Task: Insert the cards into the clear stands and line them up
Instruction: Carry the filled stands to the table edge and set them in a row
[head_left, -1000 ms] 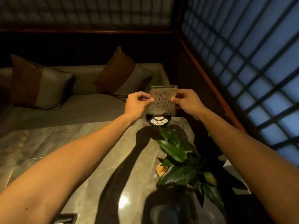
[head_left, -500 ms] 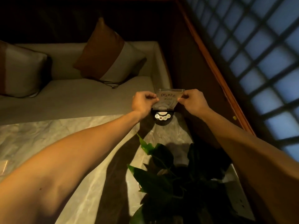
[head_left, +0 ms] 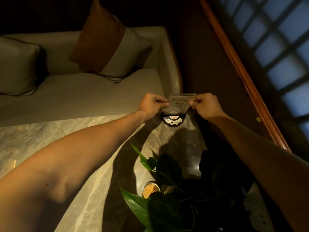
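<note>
1. Nearest the camera, a leafy green plant [head_left: 168, 195] is standing at the near right of the marble bench [head_left: 80, 173], its dark leaves spreading over the surface, and a small round golden object [head_left: 150, 191] is showing among the leaves; what it is cannot be told.
2. Two bare forearms are reaching out over the bench toward its far edge, throwing long shadows across the marble.
3. At the far edge, a dark rounded base with pale buttons [head_left: 173, 121] is sitting on the bench, directly below the card.
4. The left hand [head_left: 151, 106] is pinching the left edge of the clear stand [head_left: 179, 104] between thumb and curled fingers, the remaining fingers folded in.
5. The right hand [head_left: 206, 105] is pinching the right edge of that stand in like fashion, so both hands are gripping it from either side.
6. The card [head_left: 178, 102], printed with dark characters and "02", is sitting inside the clear stand, which is being held upright and tilted slightly back just above the base.
7. Beyond the bench, a pale sofa [head_left: 75, 91] is carrying a brown-and-grey cushion [head_left: 108, 41] and a second cushion [head_left: 18, 66] at the left.
8. To the right, a wooden rail [head_left: 242, 67] is running beside a lattice window [head_left: 280, 36].
</note>
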The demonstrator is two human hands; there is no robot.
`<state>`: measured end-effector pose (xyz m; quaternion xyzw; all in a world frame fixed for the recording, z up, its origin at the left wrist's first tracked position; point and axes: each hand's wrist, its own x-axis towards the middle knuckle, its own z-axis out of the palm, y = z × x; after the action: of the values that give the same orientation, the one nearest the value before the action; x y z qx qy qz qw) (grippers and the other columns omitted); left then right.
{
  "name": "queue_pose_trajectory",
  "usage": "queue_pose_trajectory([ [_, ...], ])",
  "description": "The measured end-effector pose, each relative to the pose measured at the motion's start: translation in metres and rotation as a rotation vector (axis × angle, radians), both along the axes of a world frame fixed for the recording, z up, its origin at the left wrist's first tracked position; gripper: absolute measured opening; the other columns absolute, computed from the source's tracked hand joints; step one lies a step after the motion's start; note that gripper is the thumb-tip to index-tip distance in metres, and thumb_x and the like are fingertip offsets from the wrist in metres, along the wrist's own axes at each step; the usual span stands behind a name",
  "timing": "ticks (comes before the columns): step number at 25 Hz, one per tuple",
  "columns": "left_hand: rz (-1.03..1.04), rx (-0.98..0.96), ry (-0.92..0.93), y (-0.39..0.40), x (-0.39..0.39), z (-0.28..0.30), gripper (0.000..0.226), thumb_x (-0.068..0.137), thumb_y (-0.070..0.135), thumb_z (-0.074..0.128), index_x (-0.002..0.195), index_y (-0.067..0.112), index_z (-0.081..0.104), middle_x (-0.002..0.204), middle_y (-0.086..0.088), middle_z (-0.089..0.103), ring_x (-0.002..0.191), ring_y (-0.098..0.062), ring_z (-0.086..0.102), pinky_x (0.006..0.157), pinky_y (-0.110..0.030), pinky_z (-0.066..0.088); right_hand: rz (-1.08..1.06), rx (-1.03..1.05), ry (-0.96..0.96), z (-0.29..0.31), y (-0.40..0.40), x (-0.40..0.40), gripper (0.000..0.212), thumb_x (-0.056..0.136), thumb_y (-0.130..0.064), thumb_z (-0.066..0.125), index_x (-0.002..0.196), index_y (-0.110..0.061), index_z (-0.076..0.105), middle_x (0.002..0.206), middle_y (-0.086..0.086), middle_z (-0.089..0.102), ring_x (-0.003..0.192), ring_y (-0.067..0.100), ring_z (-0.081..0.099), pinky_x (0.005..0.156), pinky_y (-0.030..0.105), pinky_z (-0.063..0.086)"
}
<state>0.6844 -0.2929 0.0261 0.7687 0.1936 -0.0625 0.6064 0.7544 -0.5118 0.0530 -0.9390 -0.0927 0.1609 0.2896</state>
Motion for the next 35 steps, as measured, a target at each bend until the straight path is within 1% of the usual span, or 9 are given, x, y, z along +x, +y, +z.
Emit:
queue_pose_trajectory([
  [3,0.003,-0.019,-0.005,-0.005,0.003,0.0,0.016,0.086,0.002,0.076,0.102,0.003,0.077,0.09,-0.003,0.074,0.077,-0.007,0.067,0.074,-0.022,0.059,-0.042,0.016,0.029,-0.007,-0.003,0.004,0.011,0.098,-0.018,0.061,0.1,-0.021,0.071,0.112,0.0,0.07,0.082,0.002,0.059,0.062,0.015,0.043],
  [7,0.01,-0.007,-0.014,-0.007,0.008,0.003,0.018,0.087,0.002,0.075,0.105,0.0,0.076,0.095,-0.007,0.075,0.077,-0.007,0.067,0.066,-0.014,0.056,-0.062,0.019,0.032,-0.009,-0.005,0.009,0.011,0.097,-0.02,0.061,0.092,-0.025,0.07,0.103,-0.006,0.068,0.081,0.002,0.06,0.059,0.012,0.041],
  [11,0.007,-0.009,-0.01,-0.009,0.01,0.0,0.019,0.086,0.001,0.076,0.105,-0.001,0.076,0.099,-0.012,0.076,0.077,-0.009,0.067,0.071,-0.021,0.056,-0.062,0.021,0.026,-0.01,-0.007,0.013,0.012,0.098,-0.02,0.061,0.098,-0.025,0.071,0.098,-0.012,0.063,0.077,-0.004,0.055,0.057,0.012,0.039],
  [14,-0.002,0.005,-0.011,-0.011,0.011,0.0,0.018,0.086,0.002,0.076,0.103,0.002,0.077,0.095,-0.01,0.076,0.077,-0.01,0.067,0.07,-0.022,0.054,-0.065,0.023,0.015,-0.01,-0.008,0.015,0.015,0.098,-0.02,0.061,0.091,-0.029,0.07,0.091,-0.015,0.06,0.075,-0.003,0.055,0.058,0.012,0.037],
  [18,-0.015,0.042,-0.021,-0.009,0.012,0.003,0.017,0.088,0.004,0.075,0.105,0.002,0.077,0.102,-0.012,0.077,0.091,-0.02,0.069,0.086,-0.038,0.06,-0.073,0.042,-0.011,-0.013,-0.006,0.015,0.014,0.097,-0.021,0.061,0.101,-0.026,0.073,0.092,-0.015,0.065,0.078,-0.002,0.06,0.06,0.014,0.041],
  [21,-0.056,0.077,-0.021,-0.009,0.012,0.008,0.019,0.089,0.006,0.074,0.107,0.002,0.077,0.106,-0.014,0.076,0.1,-0.028,0.071,0.09,-0.044,0.059,-0.087,0.053,-0.004,-0.016,-0.007,0.015,0.016,0.098,-0.02,0.061,0.108,-0.023,0.072,0.098,-0.012,0.066,0.08,-0.004,0.058,0.06,0.012,0.04],
  [30,-0.056,0.105,-0.006,-0.007,0.01,0.011,0.021,0.089,0.006,0.074,0.109,0.001,0.076,0.109,-0.015,0.075,0.104,-0.032,0.07,0.091,-0.047,0.058,-0.066,0.05,-0.002,-0.016,-0.005,0.017,0.016,0.099,-0.019,0.059,0.108,-0.024,0.071,0.093,-0.014,0.063,0.077,-0.003,0.057,0.057,0.012,0.04],
  [33,-0.048,0.089,-0.007,-0.006,0.01,0.012,0.019,0.088,0.006,0.075,0.106,0.002,0.077,0.106,-0.013,0.076,0.096,-0.025,0.07,0.091,-0.046,0.058,-0.069,0.055,-0.008,-0.018,-0.005,0.017,0.015,0.098,-0.02,0.06,0.107,-0.024,0.071,0.093,-0.014,0.064,0.077,0.0,0.059,0.063,0.016,0.048],
  [35,-0.037,0.081,-0.009,-0.005,0.011,0.01,0.018,0.087,0.006,0.075,0.105,0.003,0.078,0.105,-0.011,0.076,0.096,-0.025,0.071,0.091,-0.045,0.058,-0.084,0.059,-0.013,-0.019,-0.004,0.017,0.016,0.098,-0.02,0.061,0.108,-0.024,0.071,0.095,-0.013,0.065,0.078,-0.002,0.058,0.061,0.014,0.044],
])
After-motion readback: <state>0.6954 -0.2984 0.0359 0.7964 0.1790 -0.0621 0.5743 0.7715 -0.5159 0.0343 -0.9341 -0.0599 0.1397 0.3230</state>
